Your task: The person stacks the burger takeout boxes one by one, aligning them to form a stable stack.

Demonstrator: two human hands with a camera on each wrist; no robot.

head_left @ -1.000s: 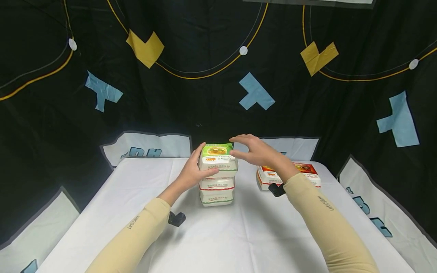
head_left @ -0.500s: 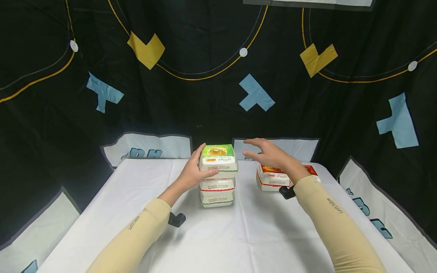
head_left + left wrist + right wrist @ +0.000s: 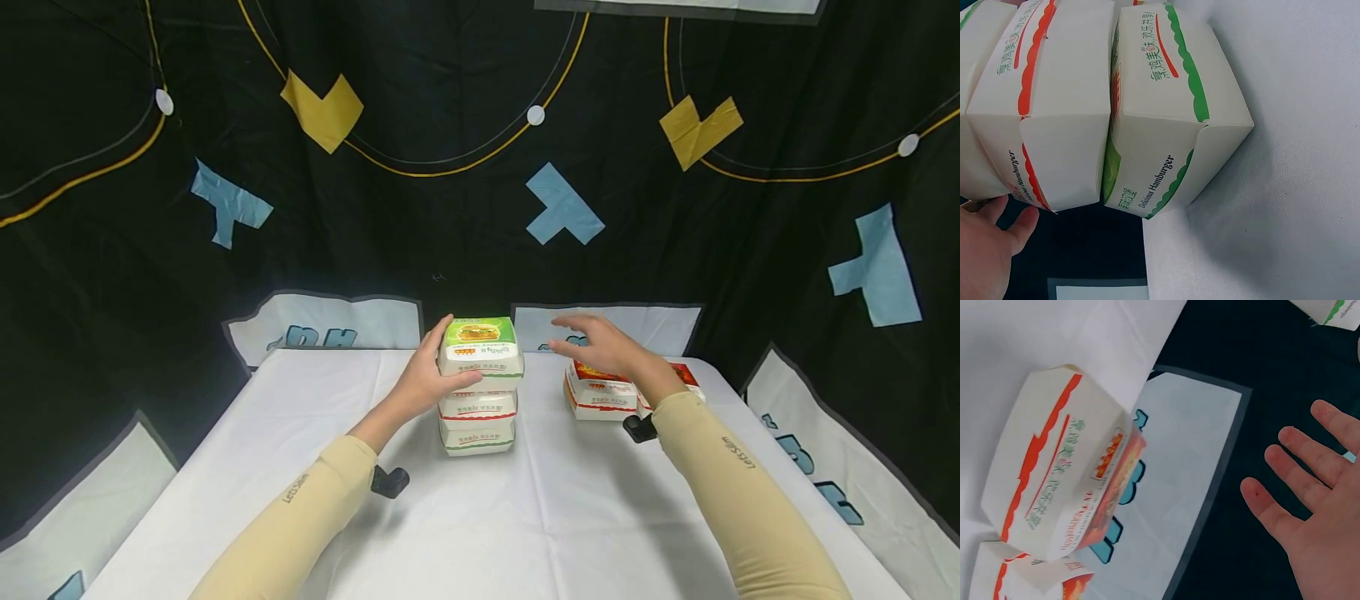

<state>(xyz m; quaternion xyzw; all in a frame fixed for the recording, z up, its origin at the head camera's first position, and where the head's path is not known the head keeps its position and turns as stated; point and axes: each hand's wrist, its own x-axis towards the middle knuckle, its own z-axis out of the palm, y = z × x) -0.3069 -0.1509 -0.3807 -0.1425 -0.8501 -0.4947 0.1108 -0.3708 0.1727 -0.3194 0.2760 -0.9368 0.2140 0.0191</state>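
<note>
Green-topped box (image 3: 480, 348) is held by the left grip (image 3: 423, 380), the right grip (image 3: 602, 342) spread wide.

The bottom box (image 3: 1157, 100) reads "Delicious Hamburger"; sleeves (image 3: 735, 483), "Let'sSlim".

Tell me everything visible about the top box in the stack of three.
The top box is white, apparently cardboard, with a green top bearing a burger picture, small printed characters and a green line along its front. It looks closed and sits upright on a red-trimmed box. The left hand grips its left side, thumb against the front.
</note>
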